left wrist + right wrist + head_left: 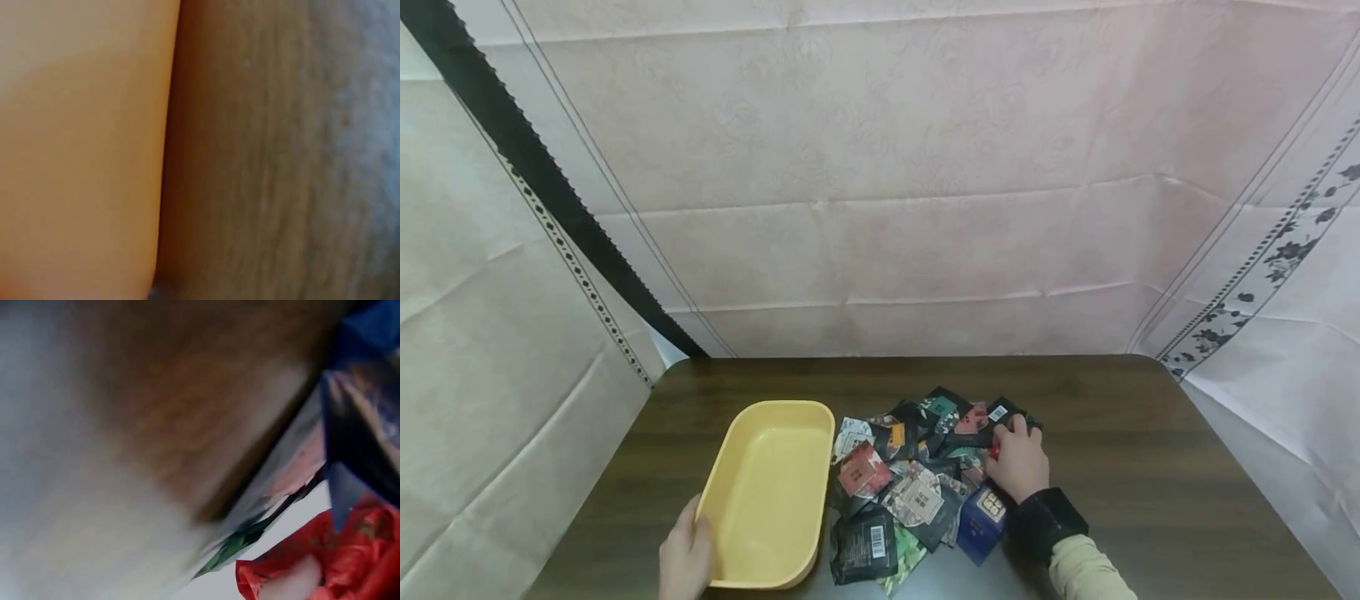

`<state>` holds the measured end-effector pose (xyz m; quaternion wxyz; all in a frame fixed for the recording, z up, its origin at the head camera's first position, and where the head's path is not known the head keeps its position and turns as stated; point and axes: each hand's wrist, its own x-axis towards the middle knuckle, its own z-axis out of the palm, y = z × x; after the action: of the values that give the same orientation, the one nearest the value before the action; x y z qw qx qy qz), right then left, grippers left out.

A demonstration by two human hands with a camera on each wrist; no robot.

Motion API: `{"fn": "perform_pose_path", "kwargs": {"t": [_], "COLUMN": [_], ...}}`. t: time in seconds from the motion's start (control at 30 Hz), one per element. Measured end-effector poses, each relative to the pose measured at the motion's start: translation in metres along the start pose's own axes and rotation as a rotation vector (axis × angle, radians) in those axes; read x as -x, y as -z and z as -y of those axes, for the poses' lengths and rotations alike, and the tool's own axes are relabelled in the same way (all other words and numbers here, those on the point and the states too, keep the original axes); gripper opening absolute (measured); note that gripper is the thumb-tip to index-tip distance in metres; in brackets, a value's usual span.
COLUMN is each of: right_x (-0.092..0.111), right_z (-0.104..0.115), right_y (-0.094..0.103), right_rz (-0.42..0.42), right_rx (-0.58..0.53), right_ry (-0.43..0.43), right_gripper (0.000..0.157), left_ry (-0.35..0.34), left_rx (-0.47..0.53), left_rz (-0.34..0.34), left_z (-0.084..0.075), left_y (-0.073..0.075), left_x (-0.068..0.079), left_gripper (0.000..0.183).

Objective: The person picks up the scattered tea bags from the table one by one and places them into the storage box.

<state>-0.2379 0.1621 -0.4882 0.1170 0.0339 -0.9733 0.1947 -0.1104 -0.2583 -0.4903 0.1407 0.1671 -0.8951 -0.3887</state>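
A yellow plastic basin [766, 500] stands on the table, its inside bare. My left hand [685, 554] grips its left rim near the front corner; the left wrist view is filled by the basin's smooth side wall [81, 162] beside wood grain. To the right of the basin lies a heap of small sachets [917, 492], mostly dark, some red, green or patterned. At the heap's right edge my right hand [1021, 462] pinches a shiny red sachet [350, 556], a fingertip showing on it in the right wrist view. My right thumb is hidden there.
A dark blue sachet [982, 523] lies just below my right hand. Close by the basin's right side is a black sachet with a barcode [863, 546]. The brown wooden table [1120, 467] has pale cloth sheets [925, 183] hanging behind and beside it.
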Motion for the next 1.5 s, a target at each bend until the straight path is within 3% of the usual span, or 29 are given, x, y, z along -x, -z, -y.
{"fn": "perform_pose_path", "kwargs": {"t": [0.2, 0.47, 0.77, 1.1, 1.5], "right_x": [-0.006, -0.012, -0.010, -0.001, 0.033], "right_z": [0.025, 0.081, 0.152, 0.202, 0.276], "right_y": [0.013, 0.014, 0.010, 0.000, -0.014], "right_rz": [-0.036, -0.119, -0.006, 0.000, 0.043], "right_rx": [-0.027, -0.043, -0.106, -0.115, 0.004], "right_ry": [0.057, 0.226, 0.350, 0.480, 0.638], "right_gripper": [0.039, 0.022, 0.032, 0.031, 0.029], "left_ry": [-0.026, 0.007, 0.040, 0.026, -0.001], "left_rx": [0.001, -0.005, -0.005, 0.015, -0.003], "left_rz": [-0.043, -0.005, 0.016, -0.018, -0.029], "left_z": [0.000, -0.001, -0.006, -0.010, -0.011], "left_y": [0.002, 0.007, 0.001, -0.002, 0.000], "left_x": [0.003, 0.003, 0.002, 0.002, 0.003], "left_gripper": [0.037, 0.038, 0.038, 0.037, 0.036]}}
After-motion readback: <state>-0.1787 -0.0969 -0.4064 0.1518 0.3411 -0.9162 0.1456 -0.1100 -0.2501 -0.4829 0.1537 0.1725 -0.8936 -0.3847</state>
